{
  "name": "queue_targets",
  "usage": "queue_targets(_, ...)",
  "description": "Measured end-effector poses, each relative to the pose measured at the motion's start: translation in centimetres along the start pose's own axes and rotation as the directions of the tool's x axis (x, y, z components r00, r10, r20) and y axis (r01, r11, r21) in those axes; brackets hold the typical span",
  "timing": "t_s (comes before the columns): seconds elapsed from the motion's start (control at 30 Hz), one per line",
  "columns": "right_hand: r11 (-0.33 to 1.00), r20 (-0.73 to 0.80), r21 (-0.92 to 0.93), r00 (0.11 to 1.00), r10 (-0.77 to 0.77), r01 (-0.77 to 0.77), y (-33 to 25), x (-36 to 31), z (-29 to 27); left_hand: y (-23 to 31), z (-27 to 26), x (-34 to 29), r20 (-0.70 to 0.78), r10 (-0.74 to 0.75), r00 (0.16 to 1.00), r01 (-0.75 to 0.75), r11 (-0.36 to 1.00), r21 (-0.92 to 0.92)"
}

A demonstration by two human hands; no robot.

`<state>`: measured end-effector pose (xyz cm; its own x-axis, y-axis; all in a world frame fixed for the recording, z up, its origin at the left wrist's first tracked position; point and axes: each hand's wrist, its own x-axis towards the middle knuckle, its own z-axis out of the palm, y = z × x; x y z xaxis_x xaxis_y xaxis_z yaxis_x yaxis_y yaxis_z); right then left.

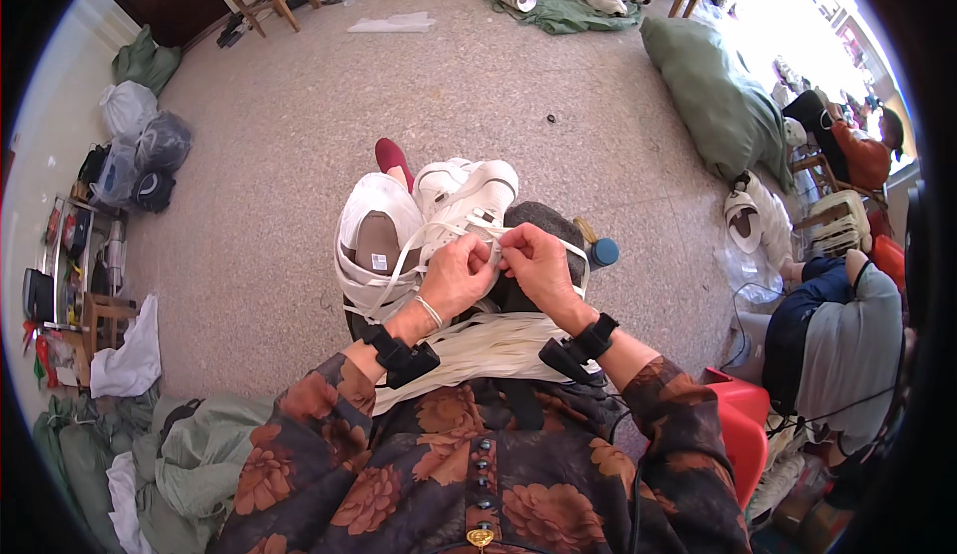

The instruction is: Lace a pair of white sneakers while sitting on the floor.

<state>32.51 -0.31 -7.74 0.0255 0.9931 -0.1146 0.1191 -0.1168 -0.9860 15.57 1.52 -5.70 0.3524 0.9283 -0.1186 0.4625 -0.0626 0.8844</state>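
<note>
A white sneaker (488, 190) rests over my knees, toe pointing away. Its flat white shoelace (411, 245) loops out to both sides. My left hand (457, 277) is closed in a pinch on the lace at the sneaker's opening. Close beside it, my right hand (538, 267) pinches the lace too, and a loop hangs outside its knuckles. The fingertips partly hide the lacing. Left of the sneaker is a stack of white shoes (349, 217), the top one showing a brown insole. Across my lap lies a bundle of loose white laces (469, 348).
A blue-capped bottle (604, 252) stands right of my knees. At my right are a red stool (743, 424) and a seated person in grey (847, 345). A large green sack (713, 91) lies far right; bags (150, 145) line the left wall.
</note>
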Motion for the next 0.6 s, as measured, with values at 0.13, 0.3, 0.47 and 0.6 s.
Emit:
queue_targets(0.13, 0.998, -0.031, -0.068, 1.0, 0.001, -0.003, -0.3, 0.2, -0.1, -0.2, 0.0, -0.1, -0.02, 0.056, 0.998, -0.055, 0.998, 0.022)
queue_targets(0.3, 0.892, -0.027, -0.352, 0.95, -0.311, 0.282, -0.1, 0.1, 0.6, -0.2, 0.5, -0.4, -0.058, 0.127, 0.99, -0.125, 0.992, 0.032)
queue_targets(0.47, 0.807, 0.032, -0.413, 0.892, -0.451, 0.423, -0.6, -0.3, 0.1, -0.5, 0.4, -0.3, -0.073, 0.168, 0.983, -0.172, 0.983, -0.066)
queue_targets(0.6, 0.807, 0.03, -0.394, 0.884, -0.467, 0.439, 0.3, -0.3, -0.6, -0.6, 0.3, -0.1, -0.006, 0.09, 0.996, -0.09, 0.994, -0.069)
